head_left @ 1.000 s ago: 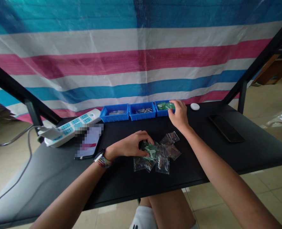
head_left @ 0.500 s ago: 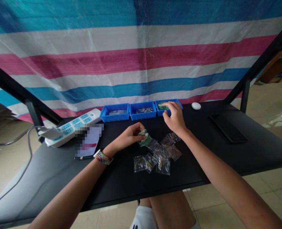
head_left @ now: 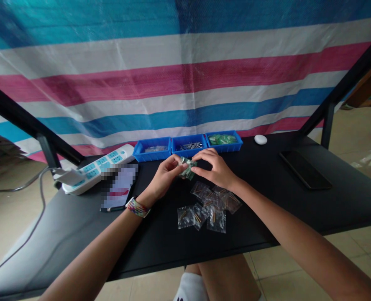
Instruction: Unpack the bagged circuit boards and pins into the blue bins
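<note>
Over the middle of the black table, my left hand (head_left: 167, 174) pinches a small green-printed plastic bag (head_left: 187, 169) between thumb and fingers. On the bag's right side, the bent thumb and fingers of my right hand (head_left: 215, 168) close on its edge; anything else between them is too small to make out. Several small clear bags (head_left: 216, 219) with thin brass-coloured pieces lie in a loose cluster below my hands. Behind stand three blue bins: the left bin (head_left: 152, 156) holds clear packets, the middle bin (head_left: 188, 151) silvery pins, and the right bin (head_left: 224, 147) green packets.
A white power strip (head_left: 95, 169) with a plugged-in charger and cable lies at left, beside a phone with a lit screen (head_left: 120, 188). At right are a dark phone (head_left: 305, 169) and a white oval object (head_left: 260, 139). A striped sheet (head_left: 160, 79) hangs behind the table.
My right hand has come from the right blue bin to the green bag. My left hand has lifted the bag slightly up and away from the clear bags.
</note>
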A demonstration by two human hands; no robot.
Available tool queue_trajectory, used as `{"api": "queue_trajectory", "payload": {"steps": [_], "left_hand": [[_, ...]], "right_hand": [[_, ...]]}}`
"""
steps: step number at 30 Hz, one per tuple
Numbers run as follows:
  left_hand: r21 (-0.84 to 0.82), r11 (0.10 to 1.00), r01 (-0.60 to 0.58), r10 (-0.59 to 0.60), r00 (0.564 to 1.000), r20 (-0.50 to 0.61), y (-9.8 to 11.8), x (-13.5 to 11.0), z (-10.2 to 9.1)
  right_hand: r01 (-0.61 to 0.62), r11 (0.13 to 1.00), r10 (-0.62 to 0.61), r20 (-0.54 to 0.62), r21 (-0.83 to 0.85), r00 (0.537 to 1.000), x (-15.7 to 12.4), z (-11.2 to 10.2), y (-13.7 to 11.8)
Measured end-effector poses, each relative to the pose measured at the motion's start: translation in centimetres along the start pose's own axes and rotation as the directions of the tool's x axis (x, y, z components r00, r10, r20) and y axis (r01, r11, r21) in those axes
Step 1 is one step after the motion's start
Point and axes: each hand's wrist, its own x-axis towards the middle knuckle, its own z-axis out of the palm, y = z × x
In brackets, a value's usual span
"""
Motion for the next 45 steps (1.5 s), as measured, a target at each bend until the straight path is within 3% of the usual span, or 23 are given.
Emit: {"api": "queue_trajectory", "payload": {"steps": [5,9,13,17,23,28,34,37,39,42,45], "left_hand": [[-0.035,0.999,-0.002,0.003,1.000,0.004,0.0,0.0,0.2],[-0.019,0.998,0.059,-0.058,0.998,0.017,-0.4,0.1,-0.1],[-0.002,0.998,0.063,-0.063,0.998,0.024,-0.5,0.2,-0.4],[0.094,0.994,0.053,-0.057,0.997,0.047,-0.3,0.1,-0.5],[0.125,0.977,0.170,-0.180,0.981,0.070,-0.2,0.2,-0.7],[0.016,0.983,0.184,-0.185,0.981,0.058,-0.3,0.3,-0.6],[0.043,0.991,0.125,-0.125,0.992,-0.008,-0.1,0.2,-0.2],[0.091,0.993,0.076,-0.072,0.997,-0.039,-0.2,0.2,-0.3],[0.123,0.991,0.047,-0.041,0.998,-0.051,-0.3,0.2,-0.3],[0.160,0.987,0.023,-0.014,0.998,-0.056,-0.4,0.3,-0.4],[0.181,0.984,0.009,-0.002,0.999,-0.041,-0.2,0.2,-0.2]], "right_hand": [[-0.124,0.967,0.110,0.076,0.221,0.991,0.1,0.6,-0.3],[-0.246,0.879,0.205,0.142,0.409,0.969,0.0,0.8,-0.1],[-0.300,0.817,0.266,0.140,0.492,0.954,-0.2,1.0,0.2],[-0.201,0.888,0.221,-0.002,0.414,0.975,-0.3,1.0,0.3],[0.024,0.977,0.013,-0.170,0.211,0.985,-0.1,0.2,-0.9],[0.123,0.988,-0.109,-0.139,0.092,0.984,0.0,0.0,-1.1],[0.097,0.995,-0.096,-0.098,0.009,0.991,-0.1,0.4,-0.5],[0.048,0.993,-0.034,-0.131,0.105,0.991,-0.2,0.4,-0.4],[-0.033,0.968,0.069,-0.136,0.247,0.988,-0.2,0.4,-0.4],[-0.200,0.850,0.267,-0.071,0.487,0.961,-0.1,0.6,-0.1],[-0.325,0.726,0.378,0.043,0.607,0.925,0.0,1.1,0.2]]}}
